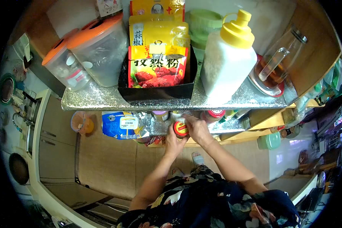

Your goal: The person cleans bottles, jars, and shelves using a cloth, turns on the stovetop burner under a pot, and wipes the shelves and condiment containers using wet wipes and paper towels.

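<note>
In the head view, the left hand (pixel 173 143) is curling round a small jar (pixel 181 129), its thumb and fingers pressing on the sides while the red and yellow lid is facing up toward the camera. The jar is sitting in that grasp just in front of the lower shelf (pixel 237 125), below the front edge of the upper shelf (pixel 102 100). The right hand (pixel 198 131) is bending in close beside the lid, its fingers bunching and pointing toward the lower shelf; whether they are pinching anything cannot be told, since the fingertips are partly hidden.

On the lower shelf, a blue pack of wipes (pixel 119 125) is lying to the left of the hands, a purple-lidded jar (pixel 160 115) is standing between the pack and the hands, and a pink-lidded jar (pixel 213 115) is standing just right of the right hand.

On the foil-covered upper shelf, two clear tubs with orange lids (pixel 97 33) are standing at the left, a black box (pixel 155 94) is holding yellow packets (pixel 158 66), and a white bottle with a yellow cap (pixel 228 62) is standing beside it. A green container (pixel 205 22) is standing behind, and a glass bottle (pixel 279 62) is resting at the right.
</note>
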A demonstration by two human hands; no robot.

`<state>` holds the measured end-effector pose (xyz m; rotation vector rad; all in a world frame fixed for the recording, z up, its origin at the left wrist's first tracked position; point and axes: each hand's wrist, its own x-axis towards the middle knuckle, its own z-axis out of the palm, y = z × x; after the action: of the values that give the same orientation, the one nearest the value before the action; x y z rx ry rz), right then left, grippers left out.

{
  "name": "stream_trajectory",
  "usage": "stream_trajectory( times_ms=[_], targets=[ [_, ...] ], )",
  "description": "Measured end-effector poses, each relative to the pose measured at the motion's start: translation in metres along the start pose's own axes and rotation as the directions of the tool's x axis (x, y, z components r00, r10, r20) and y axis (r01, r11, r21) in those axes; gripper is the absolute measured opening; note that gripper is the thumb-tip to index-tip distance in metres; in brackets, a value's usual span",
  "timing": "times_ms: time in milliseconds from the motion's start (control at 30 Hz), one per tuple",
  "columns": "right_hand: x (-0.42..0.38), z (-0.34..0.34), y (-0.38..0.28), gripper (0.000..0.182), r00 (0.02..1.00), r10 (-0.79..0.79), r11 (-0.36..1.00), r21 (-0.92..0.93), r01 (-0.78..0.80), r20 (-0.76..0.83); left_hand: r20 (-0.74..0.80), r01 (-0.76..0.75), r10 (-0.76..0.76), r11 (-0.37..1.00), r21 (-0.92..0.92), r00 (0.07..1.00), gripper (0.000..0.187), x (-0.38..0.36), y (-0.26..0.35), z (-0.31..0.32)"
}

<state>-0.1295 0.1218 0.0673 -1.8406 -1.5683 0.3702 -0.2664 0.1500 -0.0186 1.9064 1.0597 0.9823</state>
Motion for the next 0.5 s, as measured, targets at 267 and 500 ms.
stream_trajectory(
  times_ms=[267,500],
  targets=[
    [-0.042,-0.013,0.0,0.036,0.906,-0.412,0.908,-0.124,0.4,-0.093,0.021,0.072,-0.07,0.992,-0.099,0.997,0.083,0.004,-0.005,0.002],
    [-0.013,-0.008,0.007,0.019,0.996,0.063,0.997,0.043,-0.061,-0.055,0.044,0.112,-0.109,0.989,-0.097,0.993,0.085,0.008,0.01,-0.002]
  ],
)
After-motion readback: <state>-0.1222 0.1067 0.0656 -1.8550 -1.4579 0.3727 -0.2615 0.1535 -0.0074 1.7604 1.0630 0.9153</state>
